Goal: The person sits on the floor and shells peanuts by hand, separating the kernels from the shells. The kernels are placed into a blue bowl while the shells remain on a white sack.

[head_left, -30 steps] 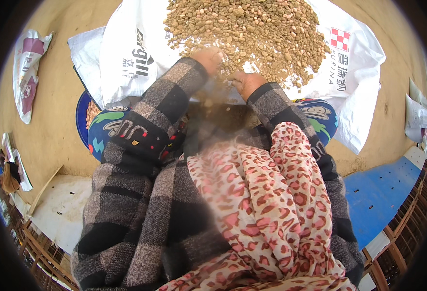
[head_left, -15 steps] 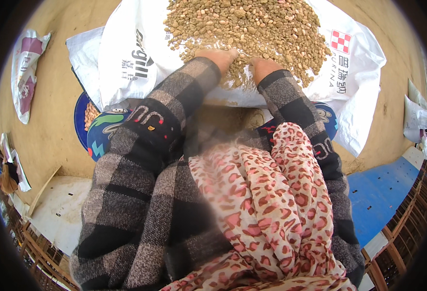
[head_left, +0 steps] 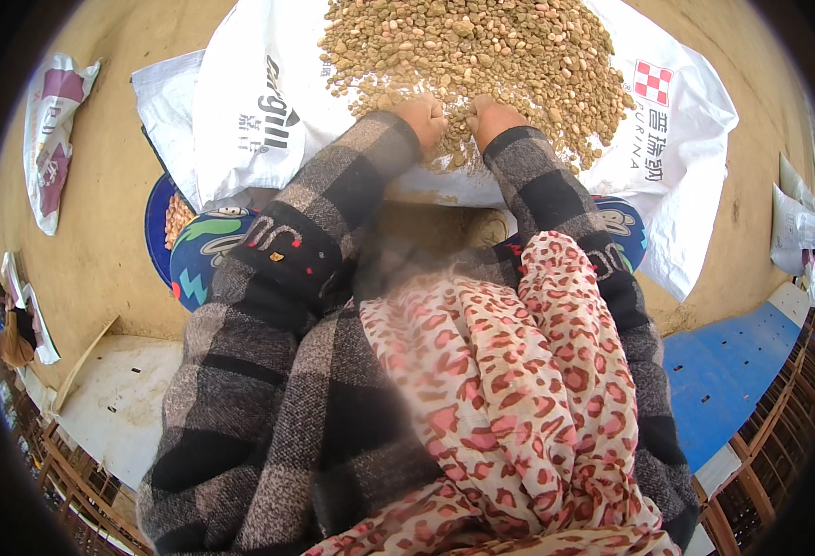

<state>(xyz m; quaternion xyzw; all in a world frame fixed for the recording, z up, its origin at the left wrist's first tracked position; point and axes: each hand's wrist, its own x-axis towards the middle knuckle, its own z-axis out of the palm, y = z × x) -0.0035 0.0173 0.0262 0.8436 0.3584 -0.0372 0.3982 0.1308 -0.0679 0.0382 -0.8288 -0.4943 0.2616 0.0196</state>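
Note:
A heap of brown lumps mixed with pale pinkish kernels [head_left: 472, 51] lies spread on a white printed woven sack [head_left: 667, 185] in front of me. My left hand [head_left: 420, 122] rests at the near edge of the heap with its fingers curled closed. My right hand [head_left: 491, 120] is a short way to the right of it, also at the heap's edge, fingers curled in among the lumps. What either hand holds, if anything, is hidden. Dusty white sack shows through the scattered bits around both hands. My checked sleeves reach over my patterned knees, with a spotted scarf hanging between.
At left a blue basin [head_left: 157, 213] of pinkish kernels sits beside my knee. Another sack [head_left: 51, 148] lies flat on the tan floor [head_left: 111, 250] farther left. More white bags [head_left: 796, 232] lie at far right. A blue board [head_left: 722, 371] and a pale board [head_left: 120, 389] flank me.
Since a second ago both hands have moved somewhat to the right, and my right hand reaches farther forward into the heap's edge. Over the last half second my left hand has drawn back slightly leftward.

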